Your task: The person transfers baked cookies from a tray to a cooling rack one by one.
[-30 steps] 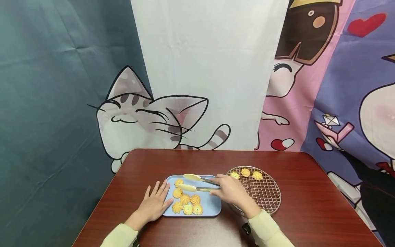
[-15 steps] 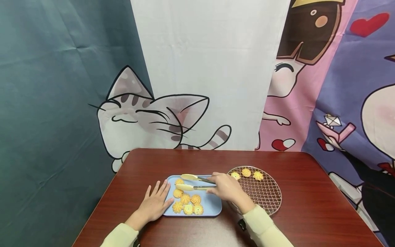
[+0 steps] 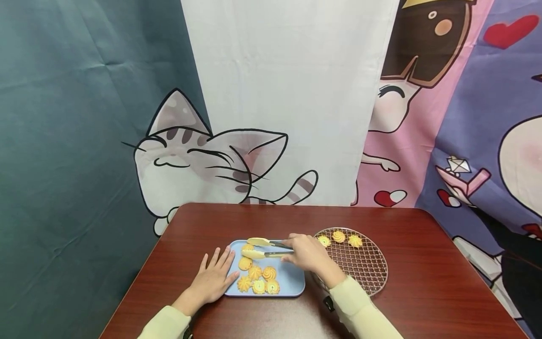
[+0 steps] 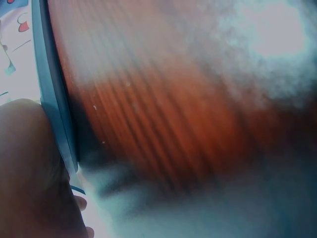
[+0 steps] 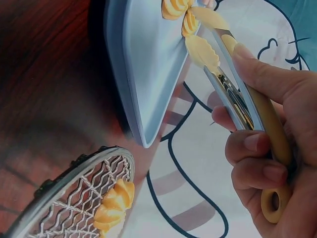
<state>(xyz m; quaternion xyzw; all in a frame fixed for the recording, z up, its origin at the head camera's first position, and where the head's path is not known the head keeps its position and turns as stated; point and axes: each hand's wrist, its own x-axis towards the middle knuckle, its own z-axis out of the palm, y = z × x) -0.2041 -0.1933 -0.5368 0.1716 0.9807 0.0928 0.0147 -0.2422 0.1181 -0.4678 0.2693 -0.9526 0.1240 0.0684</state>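
Observation:
My right hand (image 3: 311,256) grips a pair of yellow-tipped tongs (image 5: 242,84), thumb on one arm and fingers curled round the other. The tong tips are spread over the back left of a blue tray (image 3: 290,278), on either side of a piped cookie (image 3: 247,246). Several more golden cookies (image 3: 255,272) lie in the tray's left and front part. My left hand (image 3: 211,278) rests with fingers spread at the tray's left edge, thumb over the rim. In the left wrist view only part of that hand (image 4: 29,163) shows beside the tray's side.
Right of the tray stands a round wire cooling rack (image 3: 368,263), with 3 cookies (image 3: 338,236) along its back edge. My right forearm passes over the rack's left front. The reddish-brown table (image 3: 203,226) ends at a printed cloth backdrop (image 3: 279,94).
My right hand and the tongs have moved a little left and back, bringing the tips around the back-left cookie. My left hand stays in place on the tray's edge.

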